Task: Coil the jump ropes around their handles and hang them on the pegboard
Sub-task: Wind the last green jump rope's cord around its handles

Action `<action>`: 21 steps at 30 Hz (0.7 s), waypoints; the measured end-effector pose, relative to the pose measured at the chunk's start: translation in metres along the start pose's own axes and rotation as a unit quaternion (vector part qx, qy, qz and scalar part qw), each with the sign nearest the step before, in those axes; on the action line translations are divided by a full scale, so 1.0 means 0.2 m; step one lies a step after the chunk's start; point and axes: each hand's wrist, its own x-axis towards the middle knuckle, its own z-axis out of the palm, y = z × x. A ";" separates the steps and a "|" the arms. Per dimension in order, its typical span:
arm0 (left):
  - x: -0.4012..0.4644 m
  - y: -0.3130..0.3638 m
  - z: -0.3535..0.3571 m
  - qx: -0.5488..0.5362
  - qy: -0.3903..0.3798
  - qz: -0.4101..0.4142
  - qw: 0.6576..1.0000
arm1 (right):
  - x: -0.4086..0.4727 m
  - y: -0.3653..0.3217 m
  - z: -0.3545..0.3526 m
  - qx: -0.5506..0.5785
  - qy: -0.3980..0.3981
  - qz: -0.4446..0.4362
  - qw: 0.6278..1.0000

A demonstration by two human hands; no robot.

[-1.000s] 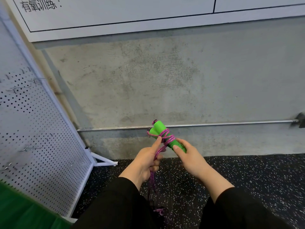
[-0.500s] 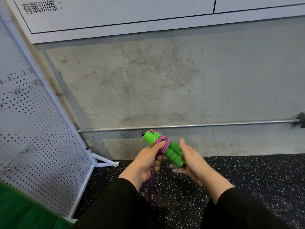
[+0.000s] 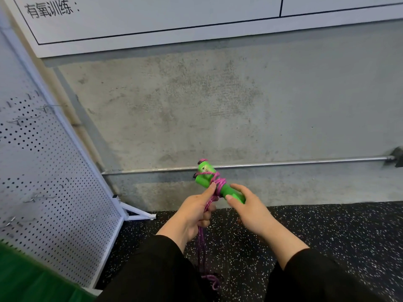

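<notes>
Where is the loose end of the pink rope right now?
In the head view, the pink rope drops from the left hand at centre, ending in a small pile on the speckled floor between the black sleeves.

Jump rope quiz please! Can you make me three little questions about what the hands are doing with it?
1. True or false: the pink rope is already wound a few turns around the green handles.
2. Which hand grips the handles' lower end: A left hand, B right hand?
3. Fill in: loose rope hangs down to the speckled ____.

Key: 1 true; 2 B; 3 floor.
</notes>
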 end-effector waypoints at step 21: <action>-0.02 0.02 0.00 -0.009 -0.003 0.004 1.000 | -0.05 -0.07 -0.02 0.380 -0.142 0.223 0.886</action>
